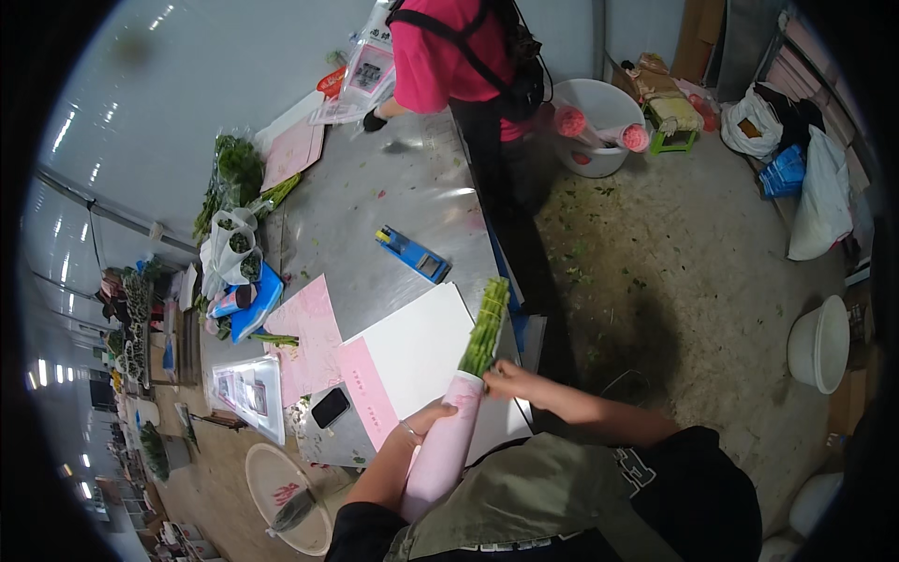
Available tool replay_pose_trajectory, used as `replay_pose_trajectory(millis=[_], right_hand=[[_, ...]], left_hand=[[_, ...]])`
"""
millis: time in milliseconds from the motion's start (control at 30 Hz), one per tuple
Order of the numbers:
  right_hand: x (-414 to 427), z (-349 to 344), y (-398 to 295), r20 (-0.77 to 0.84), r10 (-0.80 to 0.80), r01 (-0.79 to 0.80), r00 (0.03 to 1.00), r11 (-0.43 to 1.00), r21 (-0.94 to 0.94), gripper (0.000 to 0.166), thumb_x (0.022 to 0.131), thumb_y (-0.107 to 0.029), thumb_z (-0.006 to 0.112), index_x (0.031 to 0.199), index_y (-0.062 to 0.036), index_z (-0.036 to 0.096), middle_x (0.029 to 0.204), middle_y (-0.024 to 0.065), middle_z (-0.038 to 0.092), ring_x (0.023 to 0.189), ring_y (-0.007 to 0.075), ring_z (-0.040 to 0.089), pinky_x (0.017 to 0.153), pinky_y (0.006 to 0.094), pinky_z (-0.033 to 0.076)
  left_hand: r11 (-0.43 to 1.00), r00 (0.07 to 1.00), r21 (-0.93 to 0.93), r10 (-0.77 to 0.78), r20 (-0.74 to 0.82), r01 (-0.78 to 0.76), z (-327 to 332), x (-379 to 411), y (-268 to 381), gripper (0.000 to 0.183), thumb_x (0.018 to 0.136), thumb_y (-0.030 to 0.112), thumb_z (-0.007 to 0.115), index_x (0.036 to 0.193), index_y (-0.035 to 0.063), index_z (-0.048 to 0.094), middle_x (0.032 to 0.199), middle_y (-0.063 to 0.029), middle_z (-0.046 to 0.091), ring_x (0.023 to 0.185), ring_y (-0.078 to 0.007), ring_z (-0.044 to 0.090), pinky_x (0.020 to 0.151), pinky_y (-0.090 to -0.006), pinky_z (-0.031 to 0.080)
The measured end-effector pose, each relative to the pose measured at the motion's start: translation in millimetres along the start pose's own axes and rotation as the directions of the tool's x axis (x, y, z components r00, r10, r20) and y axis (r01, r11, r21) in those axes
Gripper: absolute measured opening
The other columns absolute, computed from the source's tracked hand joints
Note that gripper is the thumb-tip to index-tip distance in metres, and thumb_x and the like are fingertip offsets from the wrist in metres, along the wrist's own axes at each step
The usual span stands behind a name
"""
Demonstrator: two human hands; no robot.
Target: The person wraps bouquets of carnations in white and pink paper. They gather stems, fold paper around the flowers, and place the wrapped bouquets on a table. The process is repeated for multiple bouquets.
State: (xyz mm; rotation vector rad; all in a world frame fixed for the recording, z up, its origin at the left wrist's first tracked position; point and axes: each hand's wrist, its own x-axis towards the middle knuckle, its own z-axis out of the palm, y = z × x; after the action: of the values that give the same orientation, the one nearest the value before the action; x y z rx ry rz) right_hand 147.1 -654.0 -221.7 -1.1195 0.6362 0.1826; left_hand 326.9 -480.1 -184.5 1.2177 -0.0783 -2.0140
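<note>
A bundle of green flower stems (486,330) sticks out of a pink paper sleeve (446,449) that leans up against my body. Around the sleeve's upper part my left hand (430,419) is closed. My right hand (507,381) is at the sleeve's open rim, fingers curled beside the stems; whether it grips anything is hidden. The flower heads are out of sight at the sleeve's lower end. Under the bundle lie white paper sheets (425,348) with a pink printed strip (365,393) along one side. A blue tape dispenser (413,254) rests beyond them on the metal table (351,183).
A phone (330,408), pink paper (309,330) and clear printed sleeves (249,393) lie to the left. Wrapped greenery (235,242) lines the table's far-left edge. Another person (449,63) stands at the far end. A white tub (597,105) holds wrapped pink flowers (570,122); a round bin (288,492) stands lower left.
</note>
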Motion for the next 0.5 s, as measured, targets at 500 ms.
replay_pose_trajectory(millis=[500], right_hand=[[-84, -125, 65, -0.613, -0.301, 0.318, 0.731, 0.944, -0.085, 0.016, 0.083, -0.011, 0.049, 0.072, -0.0007, 0.056, 0.061, 0.0085, 0.053, 0.055, 0.017, 0.05, 0.052, 0.0361, 0.038]], left_hand=[[0.614, 0.968, 0.79, 0.201, -0.147, -0.007, 86, -8, -10, 0.069, 0.071, 0.028, 0.071, 0.129, 0.0004, 0.044, 0.112, -0.0143, 0.059, 0.103, -0.0232, 0.057, 0.091, -0.0333, 0.043]])
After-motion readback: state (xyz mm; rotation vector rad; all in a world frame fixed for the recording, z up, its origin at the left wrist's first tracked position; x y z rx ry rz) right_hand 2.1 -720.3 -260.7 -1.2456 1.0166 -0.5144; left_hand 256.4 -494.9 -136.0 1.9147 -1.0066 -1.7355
